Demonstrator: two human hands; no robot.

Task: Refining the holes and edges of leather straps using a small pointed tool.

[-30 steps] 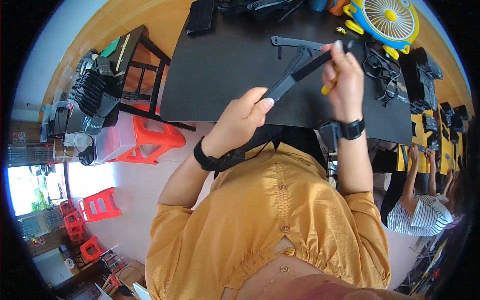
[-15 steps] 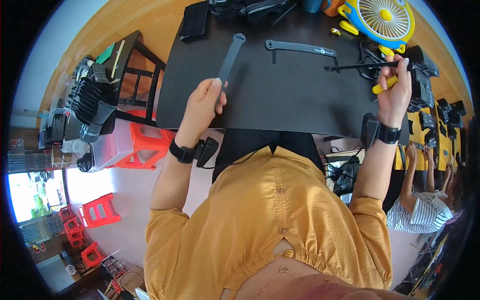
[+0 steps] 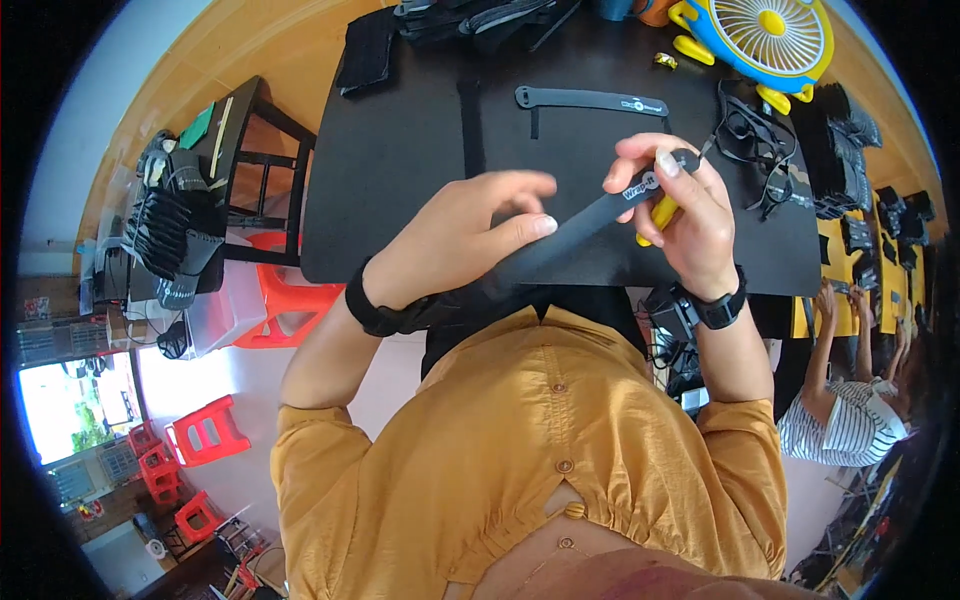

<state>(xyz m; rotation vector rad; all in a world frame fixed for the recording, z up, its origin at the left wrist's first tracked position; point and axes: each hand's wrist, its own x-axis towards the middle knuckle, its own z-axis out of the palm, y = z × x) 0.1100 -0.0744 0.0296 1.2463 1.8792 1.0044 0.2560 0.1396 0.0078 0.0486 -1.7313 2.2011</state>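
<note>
My right hand grips a dark grey strap with a rounded end and white print, and the handle of a yellow-handled tool is held in the same fingers. The tool's kind does not show clearly. The strap slants down toward my left hand, whose fingers are stretched apart beside it; its lower end is blurred. Flat on the dark table lies a narrow black strip. Farther off is another grey strap, a short black piece sticking out below each of its ends.
A blue and yellow fan stands at the far right, near tangled black cords and stacked black goods. Black material lies along the far edge. Red stools stand at left; a person in stripes works at right.
My left hand has released the strap and moved right. My right hand has come inward and now holds a strap along with the tool. A black strip now lies on the table's left part.
</note>
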